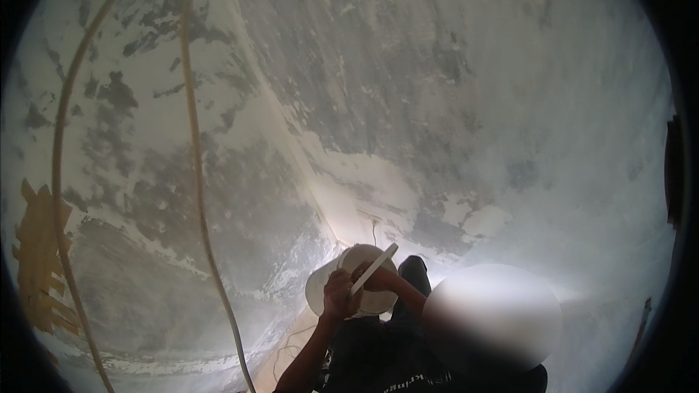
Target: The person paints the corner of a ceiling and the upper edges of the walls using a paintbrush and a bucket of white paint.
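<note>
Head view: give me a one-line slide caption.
Left hand at the lower end of a white strip, right hand partly behind it, by a white bucket, before patchy grey walls.

Free room lies between the white bucket (318, 291) and the nearer hanging cord (199, 175).

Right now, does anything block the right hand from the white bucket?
Nothing visible does: the right hand is at the mouth of the white bucket. Only the long flat white tool crosses in front of that hand in view.

White lettering (419, 381) marks the dark top (357, 362), worn with dark trousers (413, 272).
</note>
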Demonstrator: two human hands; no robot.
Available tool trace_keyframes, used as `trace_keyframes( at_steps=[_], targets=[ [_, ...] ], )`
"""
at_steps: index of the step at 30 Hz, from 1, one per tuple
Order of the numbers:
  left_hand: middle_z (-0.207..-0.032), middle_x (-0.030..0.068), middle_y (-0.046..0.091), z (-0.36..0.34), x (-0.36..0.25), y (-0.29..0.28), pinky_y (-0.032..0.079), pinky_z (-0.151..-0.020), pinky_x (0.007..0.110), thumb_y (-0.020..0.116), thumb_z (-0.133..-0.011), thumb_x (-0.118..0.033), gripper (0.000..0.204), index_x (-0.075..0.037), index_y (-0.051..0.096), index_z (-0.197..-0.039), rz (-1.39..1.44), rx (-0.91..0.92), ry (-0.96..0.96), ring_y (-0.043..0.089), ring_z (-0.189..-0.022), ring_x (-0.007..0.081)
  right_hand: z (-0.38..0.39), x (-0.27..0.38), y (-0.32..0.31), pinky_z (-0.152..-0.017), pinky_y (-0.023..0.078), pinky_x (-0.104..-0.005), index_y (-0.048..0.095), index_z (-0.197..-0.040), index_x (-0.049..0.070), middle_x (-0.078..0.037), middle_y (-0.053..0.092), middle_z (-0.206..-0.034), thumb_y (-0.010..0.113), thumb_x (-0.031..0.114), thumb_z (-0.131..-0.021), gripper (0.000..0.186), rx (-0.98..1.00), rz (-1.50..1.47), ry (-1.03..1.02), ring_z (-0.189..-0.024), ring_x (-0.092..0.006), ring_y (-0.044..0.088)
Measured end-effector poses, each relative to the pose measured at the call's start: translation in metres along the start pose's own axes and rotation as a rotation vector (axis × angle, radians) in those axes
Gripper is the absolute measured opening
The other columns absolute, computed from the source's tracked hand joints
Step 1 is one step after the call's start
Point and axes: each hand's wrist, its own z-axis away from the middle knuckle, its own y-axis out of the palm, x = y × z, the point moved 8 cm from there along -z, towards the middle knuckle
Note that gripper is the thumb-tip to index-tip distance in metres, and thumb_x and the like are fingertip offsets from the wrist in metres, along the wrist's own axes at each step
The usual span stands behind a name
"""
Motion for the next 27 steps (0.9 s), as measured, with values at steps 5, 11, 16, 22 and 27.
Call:
trace_keyframes(
  at_steps=[5, 11, 16, 22, 27],
  targets=[
    [-0.056, 0.0118, 0.050, 0.004, 0.013, -0.021, 0.048, -0.067, 0.040, 0.064, -0.065, 0.003, 0.016, -0.001, 0.051, -0.058, 0.029, -0.126, 0.026, 0.052, -0.053, 0.0300, 0.030, 0.023, -0.046, -0.075, 0.052, -0.0324, 0.066, -0.094, 0.003, -0.009, 0.067, -0.085, 0.062, 0.022, -0.084, 0.022, -0.180, -0.491, 0.266, -0.081, -0.0209, 0.064],
    [-0.056, 0.0128, 0.050, 0.012, 0.029, -0.035, 0.047, -0.064, 0.039, 0.064, -0.065, 0.004, 0.015, 0.000, 0.051, -0.057, 0.018, -0.160, -0.051, 0.053, -0.053, 0.0303, 0.059, 0.014, -0.052, -0.074, 0.056, -0.0290, 0.064, -0.095, -0.006, -0.012, 0.067, -0.089, 0.059, 0.016, -0.087, 0.023, -0.377, -0.981, 0.385, -0.082, -0.0195, 0.066],
    [-0.057, 0.0132, 0.051, 0.015, 0.027, -0.035, 0.047, -0.061, 0.038, 0.065, -0.065, 0.002, 0.015, 0.000, 0.052, -0.057, 0.027, -0.152, -0.075, 0.053, -0.055, 0.0310, 0.069, 0.008, -0.060, -0.077, 0.056, -0.0313, 0.063, -0.092, -0.009, -0.014, 0.067, -0.089, 0.056, 0.016, -0.089, 0.026, -0.495, -1.068, 0.436, -0.084, -0.0211, 0.065],
    [-0.053, 0.0110, 0.051, 0.011, 0.016, -0.029, 0.047, -0.062, 0.038, 0.063, -0.066, 0.003, 0.015, -0.001, 0.052, -0.055, 0.044, -0.152, -0.023, 0.053, -0.052, 0.0276, 0.071, 0.025, -0.067, -0.075, 0.056, -0.0302, 0.063, -0.092, -0.008, -0.011, 0.067, -0.087, 0.055, 0.016, -0.090, 0.025, -0.455, -0.920, 0.373, -0.082, -0.0182, 0.065],
    [-0.061, 0.0132, 0.054, 0.015, 0.013, -0.023, 0.048, -0.068, 0.041, 0.068, -0.062, 0.000, 0.014, -0.001, 0.055, -0.062, 0.027, -0.092, -0.009, 0.058, -0.063, 0.0319, 0.063, 0.036, -0.047, -0.073, 0.055, -0.0274, 0.065, -0.093, -0.003, -0.008, 0.067, -0.085, 0.057, 0.018, -0.089, 0.023, -0.316, -0.814, 0.360, -0.080, -0.0155, 0.064]
  ],
)
